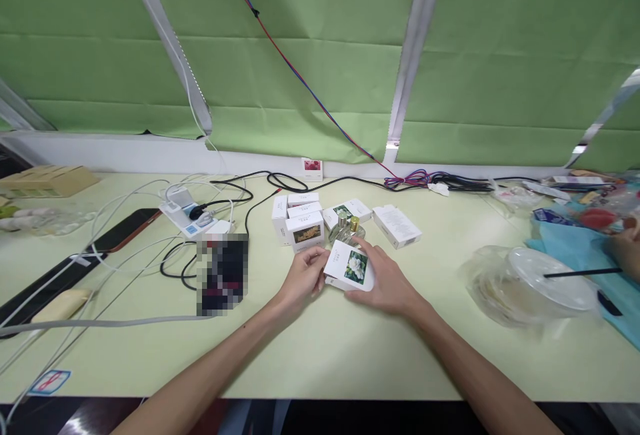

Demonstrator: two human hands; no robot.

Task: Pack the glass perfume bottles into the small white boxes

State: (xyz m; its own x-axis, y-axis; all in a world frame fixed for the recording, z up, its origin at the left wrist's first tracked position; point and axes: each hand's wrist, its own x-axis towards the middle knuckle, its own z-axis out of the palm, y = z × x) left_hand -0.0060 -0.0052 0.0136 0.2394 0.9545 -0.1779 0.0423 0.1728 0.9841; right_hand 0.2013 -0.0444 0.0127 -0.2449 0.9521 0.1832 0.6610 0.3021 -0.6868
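A small white perfume box (349,265) with a white-flower picture is tilted just above the table. My right hand (387,279) wraps round its right end, thumb on the far side and fingers beneath. At the box's left end, the fingers of my left hand (303,275) are pinched together against the edge. Right behind it stand small glass bottles, one with a gold cap (355,223) and one with a silver cap (342,221); the held box partly hides them. Several white boxes (306,229) cluster behind my left hand. Two more boxes lie flat, one with a flower picture (357,209) and one with printed text (397,225).
A power strip (190,220) with tangled cables and a dark phone (127,229) occupy the left side. A lidded cup in a plastic bag (545,281) stands at right. Another person's hand (625,248) shows at the right edge. A small card (313,169) leans against the back wall.
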